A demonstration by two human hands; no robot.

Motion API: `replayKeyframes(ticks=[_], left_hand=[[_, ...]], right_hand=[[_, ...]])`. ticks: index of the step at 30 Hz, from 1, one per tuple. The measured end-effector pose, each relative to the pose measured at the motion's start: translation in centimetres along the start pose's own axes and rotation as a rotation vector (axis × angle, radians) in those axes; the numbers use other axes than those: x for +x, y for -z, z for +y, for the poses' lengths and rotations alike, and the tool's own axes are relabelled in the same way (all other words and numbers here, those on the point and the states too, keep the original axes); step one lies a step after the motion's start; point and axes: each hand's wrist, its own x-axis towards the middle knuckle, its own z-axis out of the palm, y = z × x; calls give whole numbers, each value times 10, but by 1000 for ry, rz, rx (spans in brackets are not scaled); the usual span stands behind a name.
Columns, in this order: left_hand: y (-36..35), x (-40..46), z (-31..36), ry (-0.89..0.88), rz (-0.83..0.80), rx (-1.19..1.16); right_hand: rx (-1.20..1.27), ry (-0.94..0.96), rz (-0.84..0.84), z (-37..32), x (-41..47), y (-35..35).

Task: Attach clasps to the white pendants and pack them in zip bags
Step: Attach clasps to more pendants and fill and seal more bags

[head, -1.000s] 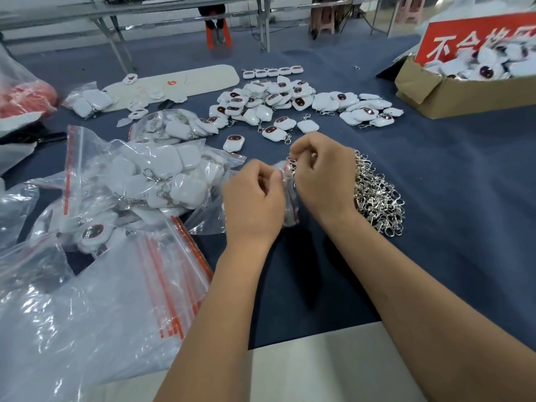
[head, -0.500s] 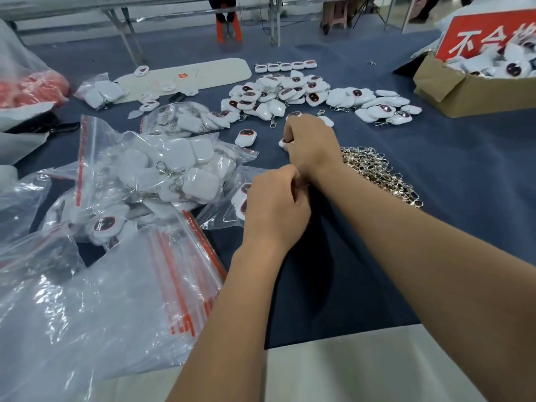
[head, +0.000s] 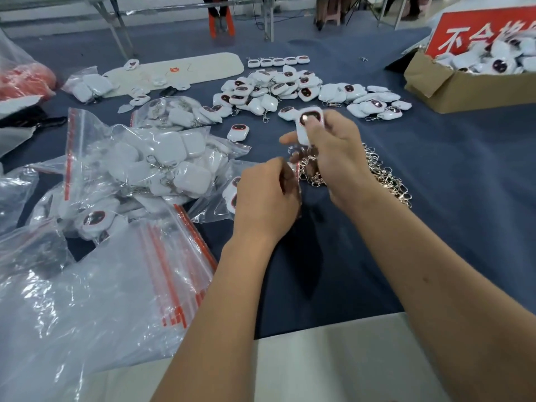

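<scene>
Right hand (head: 336,152) has come back from the pile, now pinching a white pendant (head: 309,123) above the clasps (head: 383,175). Left hand (head: 266,198) still curled on the zip bag (head: 229,192). Red sign (head: 475,30) reads 不合.

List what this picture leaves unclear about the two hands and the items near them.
- Head view: left hand faces away, so its grip is hidden.
- The pendant in the right hand is motion-blurred; a clasp can't be confirmed.
- Cardboard box and its red sign are cut off by the right edge.
</scene>
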Motion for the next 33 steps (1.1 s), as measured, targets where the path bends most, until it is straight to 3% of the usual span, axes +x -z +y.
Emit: replayKeyframes(ticks=[3,9,33], left_hand=[[0,0,0,8,10,-3],[-1,-1,1,16,-1,-15],[-2,-4,3,12,2,-3]], right_hand=[[227,-149,-37,7,-30,9],[399,-192,-40,12,-39,15],[294,-126,9,26,-33,14]])
